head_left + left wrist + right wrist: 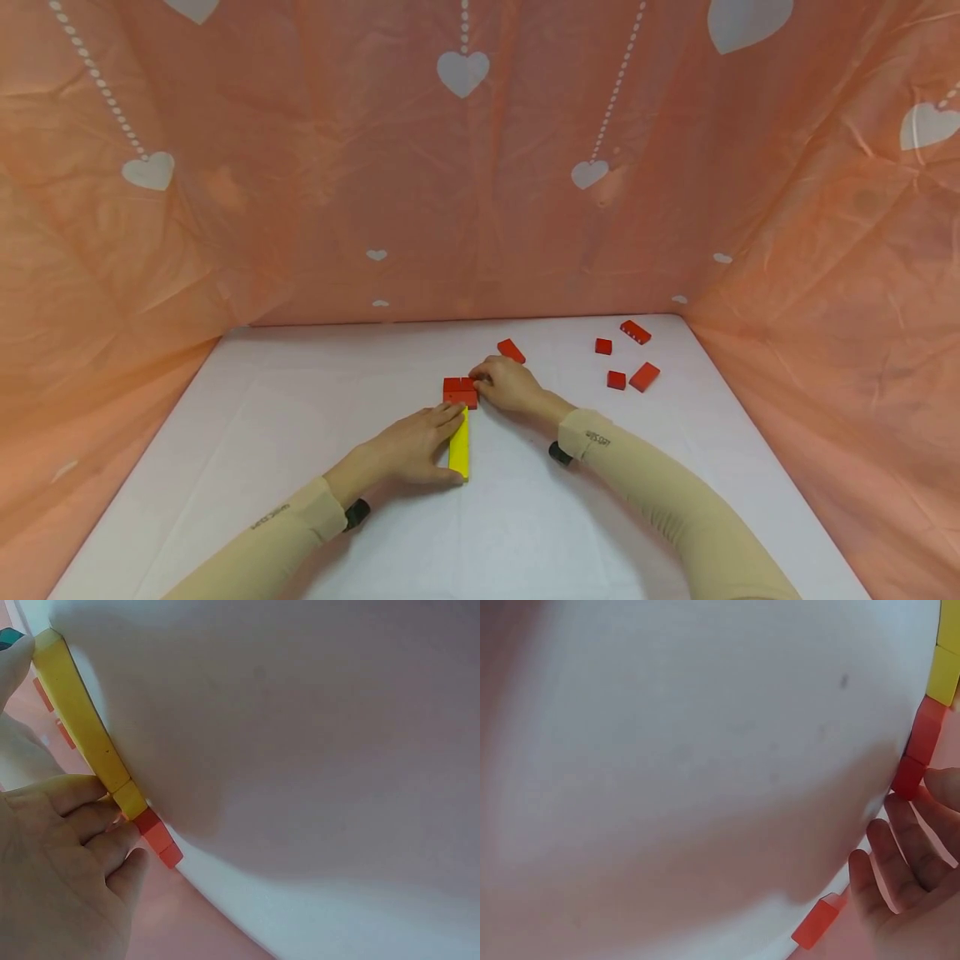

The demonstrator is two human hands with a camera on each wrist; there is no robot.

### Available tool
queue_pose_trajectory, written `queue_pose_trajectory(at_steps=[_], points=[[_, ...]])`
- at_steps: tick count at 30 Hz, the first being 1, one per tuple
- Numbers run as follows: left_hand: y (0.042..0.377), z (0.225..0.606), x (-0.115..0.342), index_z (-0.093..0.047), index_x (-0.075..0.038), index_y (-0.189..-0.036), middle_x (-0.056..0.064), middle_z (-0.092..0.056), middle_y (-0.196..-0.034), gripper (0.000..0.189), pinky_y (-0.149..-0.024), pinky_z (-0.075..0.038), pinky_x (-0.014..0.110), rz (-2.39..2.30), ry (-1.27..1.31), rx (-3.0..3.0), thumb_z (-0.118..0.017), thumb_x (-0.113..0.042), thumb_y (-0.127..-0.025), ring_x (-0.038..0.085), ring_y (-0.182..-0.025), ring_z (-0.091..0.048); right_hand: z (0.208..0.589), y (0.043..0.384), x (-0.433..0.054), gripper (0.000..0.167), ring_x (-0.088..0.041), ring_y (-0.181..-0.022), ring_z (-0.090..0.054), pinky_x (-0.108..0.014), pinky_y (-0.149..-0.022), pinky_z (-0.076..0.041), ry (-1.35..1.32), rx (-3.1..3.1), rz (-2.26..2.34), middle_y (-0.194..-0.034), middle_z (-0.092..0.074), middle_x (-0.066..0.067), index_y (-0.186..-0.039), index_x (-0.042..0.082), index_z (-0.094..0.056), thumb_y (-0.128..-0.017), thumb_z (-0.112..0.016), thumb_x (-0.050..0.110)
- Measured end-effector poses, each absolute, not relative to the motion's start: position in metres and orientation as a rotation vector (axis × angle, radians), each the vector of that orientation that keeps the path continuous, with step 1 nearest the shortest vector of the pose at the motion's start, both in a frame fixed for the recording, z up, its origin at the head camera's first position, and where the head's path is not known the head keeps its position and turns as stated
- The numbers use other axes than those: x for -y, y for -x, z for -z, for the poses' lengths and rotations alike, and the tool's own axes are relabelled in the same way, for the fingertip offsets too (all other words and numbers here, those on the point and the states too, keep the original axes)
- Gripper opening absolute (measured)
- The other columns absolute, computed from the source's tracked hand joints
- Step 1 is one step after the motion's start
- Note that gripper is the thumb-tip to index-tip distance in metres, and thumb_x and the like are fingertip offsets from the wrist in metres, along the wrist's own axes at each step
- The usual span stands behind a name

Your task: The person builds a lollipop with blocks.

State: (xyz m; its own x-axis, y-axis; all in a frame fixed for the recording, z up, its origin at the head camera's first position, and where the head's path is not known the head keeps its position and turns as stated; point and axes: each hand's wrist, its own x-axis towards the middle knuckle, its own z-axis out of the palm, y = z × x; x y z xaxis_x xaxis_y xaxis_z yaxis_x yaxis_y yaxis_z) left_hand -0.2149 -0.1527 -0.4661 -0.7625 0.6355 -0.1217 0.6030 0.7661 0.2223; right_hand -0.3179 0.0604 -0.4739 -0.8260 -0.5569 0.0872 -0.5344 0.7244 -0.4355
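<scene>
In the head view a yellow bar lies lengthwise on the table, with red blocks in line at its far end. My left hand spans the bar, thumb on its near end and fingers by the far end. The left wrist view shows a short yellow block between the long bar and the red blocks. At the row's far end, my right hand has its thumb and forefinger on the end red block. Its other fingers are loosely bent over the table.
One loose red block lies just beyond my right hand. Farther right are two small red cubes and two longer red blocks. Pink cloth with white hearts rises behind and beside the white table.
</scene>
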Motion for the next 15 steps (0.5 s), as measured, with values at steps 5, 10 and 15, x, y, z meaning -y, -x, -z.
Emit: queue_pose_trajectory(at_steps=[5,10,15], points=[[0.2145,0.4659,0.1529,-0.042,-0.001,-0.157,0.013,-0.036,-0.167,0.097,-0.121,-0.037,0.05,-0.259,-0.977,-2.769,-0.075,-0.06,-0.087,0.033,-0.153,-0.034,0.4744,0.3176,-0.0601,0.025,-0.023,-0.11,-0.067,-0.04,-0.099,-0.057,0.909,-2.868,0.706,-0.119,-0.073,-0.007,-0.125,0.009,-0.076,-0.102,-0.066,0.017],[0.2148,0.4664,0.1533,-0.042,-0.001,-0.157,0.013,-0.037,-0.166,0.097,-0.121,-0.037,0.05,-0.252,-0.966,-2.774,-0.075,-0.06,-0.087,0.033,-0.154,-0.034,0.4746,0.3179,-0.0598,0.026,-0.023,-0.109,-0.067,-0.04,-0.099,-0.057,0.918,-2.867,0.702,-0.119,-0.073,-0.007,-0.125,0.008,-0.075,-0.103,-0.066,0.017],[0.2149,0.4663,0.1536,-0.043,-0.001,-0.157,0.014,-0.038,-0.166,0.097,-0.12,-0.038,0.05,-0.253,-0.969,-2.773,-0.075,-0.06,-0.087,0.033,-0.153,-0.035,0.4752,0.318,-0.0599,0.026,-0.023,-0.109,-0.067,-0.039,-0.098,-0.057,0.928,-2.866,0.704,-0.119,-0.073,-0.007,-0.125,0.008,-0.075,-0.102,-0.066,0.017]])
